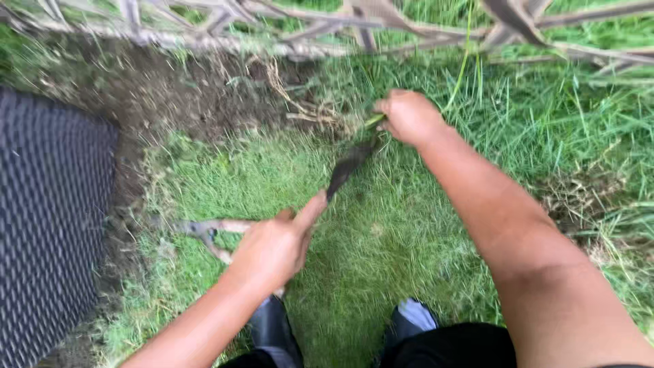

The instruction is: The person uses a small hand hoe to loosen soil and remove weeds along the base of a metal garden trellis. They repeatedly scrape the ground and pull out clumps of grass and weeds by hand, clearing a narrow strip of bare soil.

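Here, left hand [272, 249] on dark blade [349, 167], right hand [409, 117] gripping grass tuft [373, 121].

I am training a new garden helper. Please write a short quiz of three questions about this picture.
1. True or false: the left hand holds the dark blade.
2. What does the right hand grip: A) grass blades B) a stone C) a rope?
3. What lies at the left edge of the picture?

Key: 1 true. 2 A. 3 A dark mesh mat, beside bare soil.
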